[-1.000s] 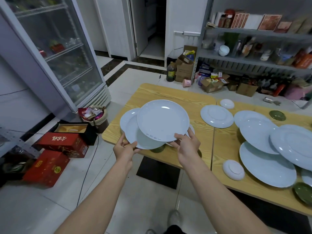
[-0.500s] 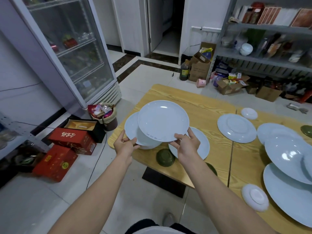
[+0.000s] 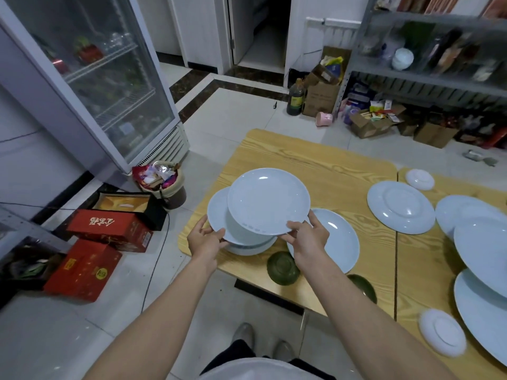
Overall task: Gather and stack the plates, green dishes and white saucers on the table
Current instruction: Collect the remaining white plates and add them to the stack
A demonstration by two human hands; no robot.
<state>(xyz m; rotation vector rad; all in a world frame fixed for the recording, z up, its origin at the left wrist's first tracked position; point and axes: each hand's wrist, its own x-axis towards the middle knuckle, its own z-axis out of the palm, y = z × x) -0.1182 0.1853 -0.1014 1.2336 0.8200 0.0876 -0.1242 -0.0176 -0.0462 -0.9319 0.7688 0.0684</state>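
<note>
My right hand [image 3: 306, 237] pinches the near rim of a pale blue plate [image 3: 267, 200], held above the table's left corner. My left hand [image 3: 204, 238] grips the rim of a second plate [image 3: 216, 212] just below it, which sits over another plate [image 3: 252, 246]. One more plate [image 3: 338, 237] lies flat on the wooden table [image 3: 310, 160] behind my right wrist. Two green dishes [image 3: 282, 267] [image 3: 362, 287] lie upside down near the front edge. Further plates [image 3: 400, 207] [image 3: 482, 242] and white saucers [image 3: 419, 179] [image 3: 441, 335] are spread to the right.
A glass-door fridge [image 3: 104, 86] stands at the left. On the floor beside it are a full waste bin [image 3: 162, 182] and red boxes [image 3: 109, 229]. Metal shelving [image 3: 428, 58] with cartons below lines the back right wall.
My view has swung left and closer, so the held plates sit more to the centre. Both hands keep their hold; the top plate has lowered slightly toward the lower ones.
</note>
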